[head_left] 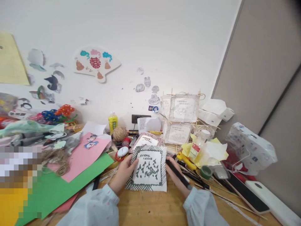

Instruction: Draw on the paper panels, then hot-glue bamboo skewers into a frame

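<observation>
- Lower centre: left hand (125, 172), fingers pinching the drawing (147, 171)!
- Right hand (173, 178), fingers clamped round a black marker (178, 173).
- Uncapped, one careless tilt could streak the drawing!

On the drawing (148, 171), I find the small lettering (146, 157) illegible. The drawing hides the lower part of a red-bordered sheet (150, 140). Most fingers of the left hand (124, 172) are concealed behind it. Pixel blocks (18, 175) obscure the lower-left region. The yellow sheet (13, 59), a white object (270, 198) and both sleeves (94, 207) run out of my view.
</observation>
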A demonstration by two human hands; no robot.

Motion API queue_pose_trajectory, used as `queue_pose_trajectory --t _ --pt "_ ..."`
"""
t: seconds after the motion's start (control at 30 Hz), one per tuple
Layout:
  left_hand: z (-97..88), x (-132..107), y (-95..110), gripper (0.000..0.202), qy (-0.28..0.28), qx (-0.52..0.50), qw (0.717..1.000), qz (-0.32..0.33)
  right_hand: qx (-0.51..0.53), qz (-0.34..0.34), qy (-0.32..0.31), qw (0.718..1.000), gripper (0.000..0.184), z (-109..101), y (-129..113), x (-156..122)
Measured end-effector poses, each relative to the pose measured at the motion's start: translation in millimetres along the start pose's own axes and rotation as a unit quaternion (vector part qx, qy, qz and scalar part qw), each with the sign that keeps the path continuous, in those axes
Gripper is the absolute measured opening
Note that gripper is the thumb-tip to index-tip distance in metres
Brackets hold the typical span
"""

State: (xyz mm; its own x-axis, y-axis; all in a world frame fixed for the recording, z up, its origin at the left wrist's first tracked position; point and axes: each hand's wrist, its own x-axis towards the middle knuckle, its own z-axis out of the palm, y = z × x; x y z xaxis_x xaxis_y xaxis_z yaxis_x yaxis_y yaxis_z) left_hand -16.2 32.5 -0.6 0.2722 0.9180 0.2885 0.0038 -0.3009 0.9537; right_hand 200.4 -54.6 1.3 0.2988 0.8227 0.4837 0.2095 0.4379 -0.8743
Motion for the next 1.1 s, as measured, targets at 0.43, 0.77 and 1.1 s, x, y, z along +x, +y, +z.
queue_pose_trajectory --t 0.43,0.77,1.1 --pt "-6.9 14 -25 0.052 0.035 -0.032 0.997 -0.060 -0.040 0.035 -0.026 0.998 0.030 0 50 12" --pt "-11.6 17 -29 0.060 0.047 -0.135 0.989 -0.048 -0.084 0.002 0.004 0.996 0.029 -3 52 12" --pt "-14.5 17 -21 0.043 0.067 -0.042 0.996 -0.033 -0.071 -0.019 0.064 0.995 0.025 1 37 11"
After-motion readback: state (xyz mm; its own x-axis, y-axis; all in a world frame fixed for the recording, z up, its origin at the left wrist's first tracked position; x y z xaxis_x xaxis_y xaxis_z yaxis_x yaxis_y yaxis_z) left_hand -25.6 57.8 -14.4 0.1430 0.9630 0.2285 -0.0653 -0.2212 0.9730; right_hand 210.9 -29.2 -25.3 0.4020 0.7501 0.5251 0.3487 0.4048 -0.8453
